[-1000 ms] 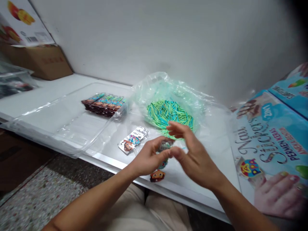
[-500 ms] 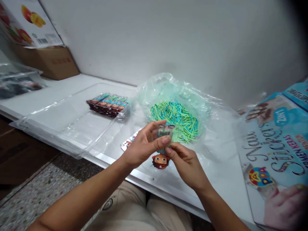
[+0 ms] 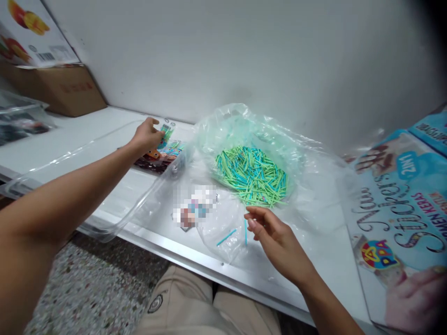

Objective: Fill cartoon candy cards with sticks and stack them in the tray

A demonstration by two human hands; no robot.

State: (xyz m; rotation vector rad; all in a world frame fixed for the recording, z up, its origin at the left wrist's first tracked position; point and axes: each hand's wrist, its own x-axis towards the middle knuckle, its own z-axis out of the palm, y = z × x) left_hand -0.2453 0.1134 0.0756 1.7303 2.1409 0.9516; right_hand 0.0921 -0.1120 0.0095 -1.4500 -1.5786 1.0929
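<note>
At the far left, my left hand [image 3: 148, 134] pinches a small clear printed packet [image 3: 166, 134] with green showing in it. It hangs over a stack of similar packets [image 3: 159, 163] inside a clear plastic tray [image 3: 139, 204]. My right hand [image 3: 274, 237] hovers over the near side of the table, fingers loosely bent and apart, with nothing visible in it. Just left of its fingertips lies a thin blue stick [image 3: 245, 231], with another blue stick [image 3: 226, 237] beside it. Beyond, a heap of thin green and blue sticks [image 3: 253, 177] rests in an open clear bag [image 3: 223, 125].
A partly blurred printed packet [image 3: 197, 209] lies between tray and bag. At right stands a large printed blue box [image 3: 394, 218]. A cardboard box [image 3: 77, 90] and another clear container [image 3: 24, 118] are at far left. A white wall [image 3: 244, 56] closes off the back.
My left hand has carried the packet from in front of the stick heap to the left, over the stack in the tray. My right hand has let go of it and stays near the sticks.
</note>
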